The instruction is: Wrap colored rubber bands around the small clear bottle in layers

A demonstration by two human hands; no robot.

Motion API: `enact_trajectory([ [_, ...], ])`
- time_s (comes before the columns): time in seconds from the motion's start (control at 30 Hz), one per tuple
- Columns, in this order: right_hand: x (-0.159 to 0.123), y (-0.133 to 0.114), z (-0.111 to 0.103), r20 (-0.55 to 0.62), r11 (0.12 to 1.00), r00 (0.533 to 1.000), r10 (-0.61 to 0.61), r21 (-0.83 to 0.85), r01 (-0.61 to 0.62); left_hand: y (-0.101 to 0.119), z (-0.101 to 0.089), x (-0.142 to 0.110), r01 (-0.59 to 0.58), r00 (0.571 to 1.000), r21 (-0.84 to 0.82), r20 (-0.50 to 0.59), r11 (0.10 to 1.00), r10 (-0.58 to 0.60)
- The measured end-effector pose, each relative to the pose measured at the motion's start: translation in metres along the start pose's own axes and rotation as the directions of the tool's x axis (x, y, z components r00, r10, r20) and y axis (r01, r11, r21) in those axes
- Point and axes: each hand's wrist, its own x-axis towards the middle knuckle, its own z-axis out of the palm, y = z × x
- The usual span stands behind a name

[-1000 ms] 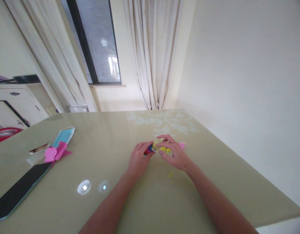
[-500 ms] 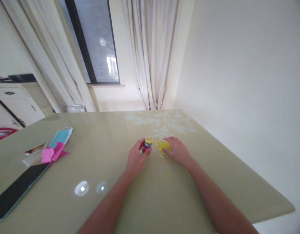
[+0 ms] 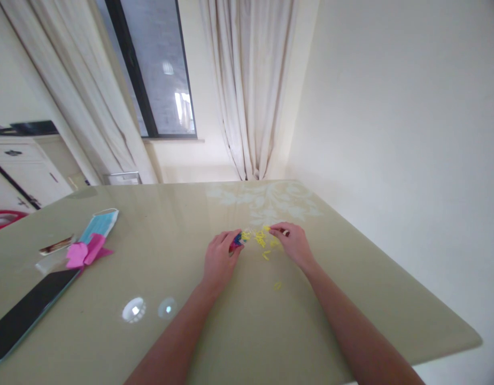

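Note:
My left hand [image 3: 218, 259] is closed round a small clear container [image 3: 238, 239] with red and blue on it, tipped toward the right on the olive table [image 3: 247, 321]. Several tiny yellow bands [image 3: 261, 239] lie scattered between my hands, and one lone yellow band [image 3: 277, 286] lies nearer to me. My right hand [image 3: 294, 243] rests on the table at the right of the bands, fingers curled in a pinch on something small that I cannot make out.
At the left lie a blue face mask [image 3: 99, 225], pink paper pieces [image 3: 83, 252], a clear wrapper [image 3: 54, 247] and a long black glass-edged strip [image 3: 26, 314]. Curtains [image 3: 251, 91] and a window [image 3: 154, 69] stand behind. A wall runs along the table's right side.
The container stood upright in my left hand half a second ago and now lies tipped. The yellow bands have spread out. My right hand has drawn back a little to the right.

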Motion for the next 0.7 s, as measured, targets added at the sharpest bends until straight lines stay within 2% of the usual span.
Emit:
enact_trajectory([
  [0.1,-0.001,-0.003,0.005,-0.022,0.978,0.997,0.077,0.195,-0.071,0.0,0.001,0.0,-0.022,1.0,0.0,0.017,1.0,0.022],
  [0.2,-0.002,-0.009,0.01,-0.019,0.947,0.993,0.12,0.301,-0.109,0.0,0.003,-0.001,-0.029,0.999,0.001,0.028,1.0,0.029],
  [0.4,-0.009,-0.025,0.012,0.023,0.953,1.0,0.002,0.304,-0.009,-0.001,0.004,-0.001,-0.044,0.999,0.061,-0.008,0.997,0.045],
  [0.47,-0.012,-0.029,0.012,0.037,0.964,0.998,-0.048,0.263,0.036,-0.002,0.003,-0.002,-0.087,0.996,0.107,-0.028,0.99,0.09],
  [0.57,-0.014,-0.032,0.013,0.071,0.974,0.995,-0.074,0.218,0.057,-0.002,0.001,-0.002,-0.213,0.973,0.238,-0.034,0.948,0.227],
  [0.7,-0.014,-0.031,0.018,0.101,0.953,0.995,0.017,0.298,-0.046,-0.002,-0.003,-0.003,-0.342,0.927,0.372,-0.018,0.863,0.376],
])
